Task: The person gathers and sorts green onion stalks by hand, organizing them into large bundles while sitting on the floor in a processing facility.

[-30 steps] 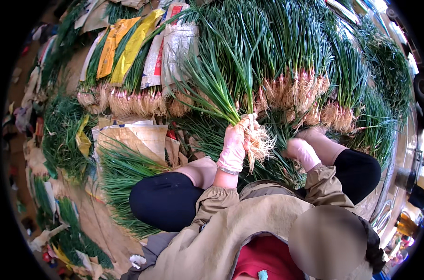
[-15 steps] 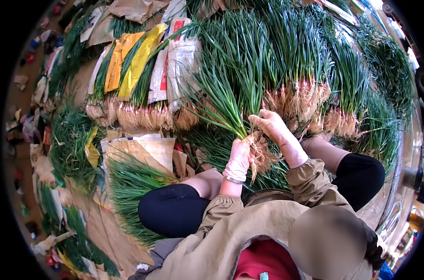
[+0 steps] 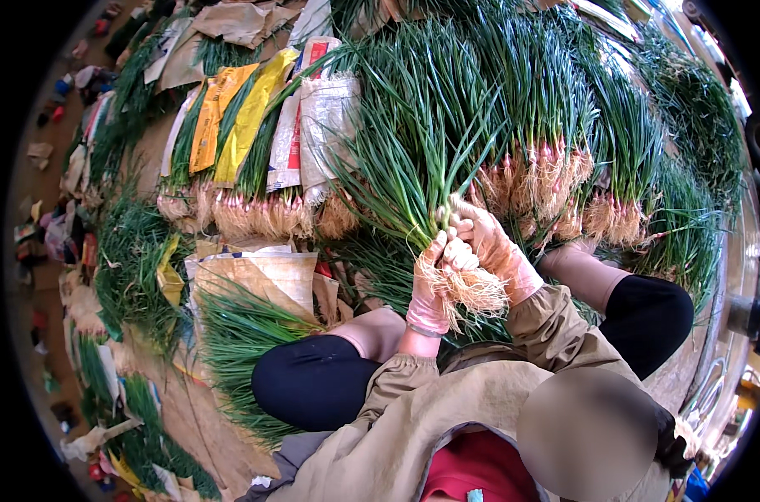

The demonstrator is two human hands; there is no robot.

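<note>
While the left hand [image 3: 428,283] grips a rooted green bunch [image 3: 415,219] between the knees [image 3: 309,381], roots [image 3: 474,293] nearest the jacket [image 3: 447,393], the right hand [image 3: 495,248] curls fingers [image 3: 464,210] by its stems, pinch or mere touch unclear.

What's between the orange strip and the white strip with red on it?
In the head view, a yellow strip lies between them, with green leaves showing on both sides.
</note>
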